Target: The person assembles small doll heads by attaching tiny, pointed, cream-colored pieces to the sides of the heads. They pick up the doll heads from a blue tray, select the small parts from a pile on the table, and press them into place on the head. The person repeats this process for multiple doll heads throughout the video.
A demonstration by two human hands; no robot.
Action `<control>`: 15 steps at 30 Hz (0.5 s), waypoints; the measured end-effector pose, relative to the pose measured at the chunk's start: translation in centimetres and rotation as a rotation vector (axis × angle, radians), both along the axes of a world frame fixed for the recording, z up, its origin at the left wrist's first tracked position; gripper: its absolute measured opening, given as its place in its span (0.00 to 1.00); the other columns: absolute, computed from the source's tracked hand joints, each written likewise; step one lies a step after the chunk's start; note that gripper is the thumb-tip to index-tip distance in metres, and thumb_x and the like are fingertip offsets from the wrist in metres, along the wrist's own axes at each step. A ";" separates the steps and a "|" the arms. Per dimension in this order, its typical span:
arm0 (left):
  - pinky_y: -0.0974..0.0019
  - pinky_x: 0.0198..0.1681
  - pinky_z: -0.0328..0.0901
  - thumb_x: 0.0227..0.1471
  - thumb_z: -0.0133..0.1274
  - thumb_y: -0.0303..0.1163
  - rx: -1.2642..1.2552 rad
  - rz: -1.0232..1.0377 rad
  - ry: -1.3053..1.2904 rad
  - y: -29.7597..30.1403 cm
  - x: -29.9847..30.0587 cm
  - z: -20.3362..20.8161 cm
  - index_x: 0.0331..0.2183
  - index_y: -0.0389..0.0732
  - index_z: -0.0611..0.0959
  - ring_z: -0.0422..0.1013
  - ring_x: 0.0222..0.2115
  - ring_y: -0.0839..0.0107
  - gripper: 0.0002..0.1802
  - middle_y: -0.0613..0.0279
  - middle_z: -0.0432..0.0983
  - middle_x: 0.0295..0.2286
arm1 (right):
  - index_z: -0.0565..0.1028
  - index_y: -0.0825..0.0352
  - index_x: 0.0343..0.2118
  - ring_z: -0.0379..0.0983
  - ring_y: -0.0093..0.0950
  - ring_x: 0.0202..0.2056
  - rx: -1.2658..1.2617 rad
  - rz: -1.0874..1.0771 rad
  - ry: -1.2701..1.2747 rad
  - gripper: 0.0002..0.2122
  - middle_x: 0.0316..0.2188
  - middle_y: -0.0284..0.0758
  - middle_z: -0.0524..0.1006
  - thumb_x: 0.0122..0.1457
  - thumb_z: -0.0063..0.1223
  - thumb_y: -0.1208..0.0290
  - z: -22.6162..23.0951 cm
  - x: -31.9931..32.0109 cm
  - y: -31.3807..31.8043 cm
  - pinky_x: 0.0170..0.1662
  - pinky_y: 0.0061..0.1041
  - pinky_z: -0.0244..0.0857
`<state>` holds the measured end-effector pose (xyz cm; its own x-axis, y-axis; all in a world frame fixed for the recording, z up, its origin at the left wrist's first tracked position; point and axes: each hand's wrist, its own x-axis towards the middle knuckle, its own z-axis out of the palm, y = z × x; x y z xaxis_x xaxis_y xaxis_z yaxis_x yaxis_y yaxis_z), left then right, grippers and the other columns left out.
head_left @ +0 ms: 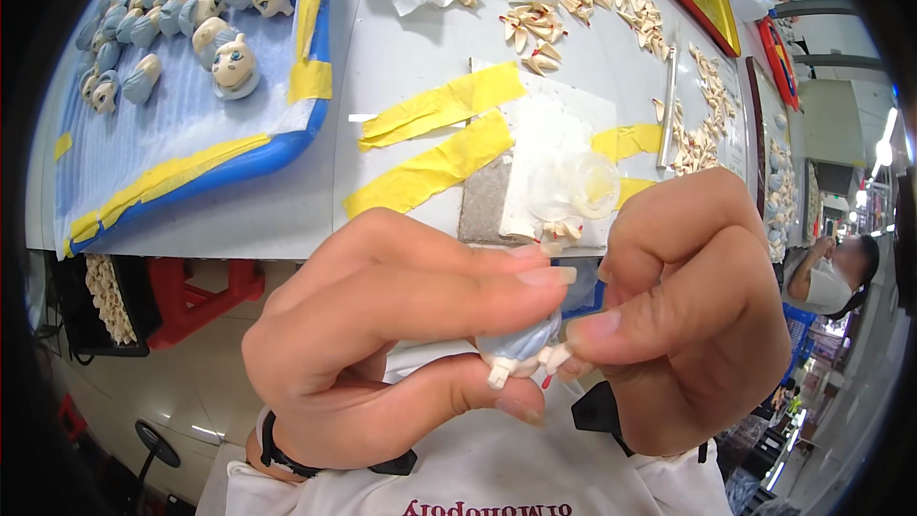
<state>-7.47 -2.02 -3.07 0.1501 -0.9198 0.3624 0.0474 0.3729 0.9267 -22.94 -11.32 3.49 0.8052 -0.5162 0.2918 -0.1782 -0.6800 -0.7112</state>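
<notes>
Close to my body, my left hand (373, 325) pinches a small doll head (528, 341) with light blue hair between thumb and fingers. Most of the head is hidden behind those fingers. A pale peg-like bit juts from its lower side. My right hand (688, 306) is closed, its thumb and fingertip gripping a small cream pointed piece (554, 357) with a red tip against the head's side. Just beyond my fingers, a few similar pointed pieces (562, 229) lie by a clear round dish (594, 185) on a white cloth pad (525, 158).
At far left, a blue-rimmed tray (315, 119) holds many blue-haired doll heads. Yellow tape (430, 167) crosses the table around the pad. More pointed pieces (621, 5) are spread farther back, near a metal bar (667, 105). A red stool (191, 301) stands below. Another person (829, 277) sits at right.
</notes>
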 end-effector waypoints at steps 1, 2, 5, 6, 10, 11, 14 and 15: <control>0.74 0.35 0.62 0.34 0.62 0.26 -0.004 -0.010 -0.008 -0.1 0.1 0.0 0.32 0.32 0.78 0.67 0.30 0.71 0.17 0.48 0.74 0.32 | 0.69 0.62 0.23 0.57 0.18 0.22 0.001 0.000 -0.003 0.10 0.22 0.31 0.64 0.40 0.57 0.83 0.0 0.0 0.0 0.24 0.14 0.51; 0.74 0.35 0.62 0.34 0.61 0.25 -0.008 -0.020 -0.015 -0.1 0.3 0.0 0.32 0.32 0.78 0.67 0.30 0.71 0.17 0.47 0.74 0.32 | 0.69 0.62 0.23 0.57 0.18 0.22 0.002 0.003 -0.004 0.10 0.22 0.31 0.64 0.40 0.57 0.83 0.0 0.0 0.0 0.24 0.14 0.51; 0.74 0.36 0.62 0.35 0.61 0.26 0.001 -0.049 -0.002 -0.1 0.5 0.2 0.32 0.32 0.78 0.67 0.29 0.71 0.17 0.47 0.74 0.32 | 0.69 0.62 0.23 0.57 0.18 0.22 0.005 0.007 0.002 0.10 0.22 0.31 0.64 0.40 0.57 0.83 0.0 0.1 0.0 0.24 0.14 0.51; 0.74 0.35 0.62 0.35 0.60 0.26 0.014 -0.045 0.011 -0.1 0.5 0.2 0.32 0.32 0.78 0.67 0.30 0.71 0.16 0.47 0.74 0.32 | 0.69 0.61 0.23 0.57 0.18 0.22 0.013 0.003 0.003 0.10 0.22 0.31 0.63 0.40 0.56 0.83 0.0 0.1 0.0 0.24 0.14 0.51; 0.74 0.34 0.61 0.35 0.60 0.26 0.026 -0.049 0.102 -0.2 0.2 0.0 0.32 0.32 0.78 0.67 0.30 0.71 0.16 0.47 0.74 0.32 | 0.68 0.61 0.23 0.57 0.18 0.22 0.062 -0.014 0.002 0.10 0.23 0.32 0.63 0.41 0.56 0.83 -0.1 0.3 0.2 0.24 0.14 0.51; 0.75 0.34 0.61 0.35 0.60 0.26 0.034 -0.056 0.125 -0.2 0.2 0.0 0.32 0.32 0.78 0.67 0.29 0.71 0.16 0.47 0.74 0.32 | 0.68 0.61 0.24 0.58 0.18 0.22 0.074 -0.006 -0.001 0.10 0.23 0.32 0.63 0.41 0.56 0.83 -0.2 0.2 0.2 0.24 0.15 0.51; 0.75 0.33 0.60 0.36 0.60 0.26 0.078 -0.099 0.187 -0.2 0.4 0.3 0.32 0.32 0.78 0.67 0.29 0.71 0.16 0.46 0.74 0.33 | 0.68 0.61 0.25 0.58 0.20 0.23 0.054 0.022 0.013 0.10 0.24 0.32 0.64 0.42 0.55 0.82 0.0 0.2 0.1 0.24 0.15 0.53; 0.75 0.33 0.60 0.36 0.60 0.26 0.088 -0.109 0.210 -0.2 0.4 0.4 0.32 0.32 0.78 0.67 0.29 0.71 0.16 0.46 0.73 0.33 | 0.68 0.61 0.26 0.59 0.20 0.23 0.029 0.023 0.019 0.10 0.24 0.33 0.64 0.43 0.55 0.82 0.1 0.2 0.1 0.25 0.16 0.54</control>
<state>-7.05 -2.22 -2.70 0.1115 -0.9614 0.2515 0.2775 0.2732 0.9211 -22.71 -11.26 3.61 0.8222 -0.5054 0.2619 -0.1764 -0.6636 -0.7270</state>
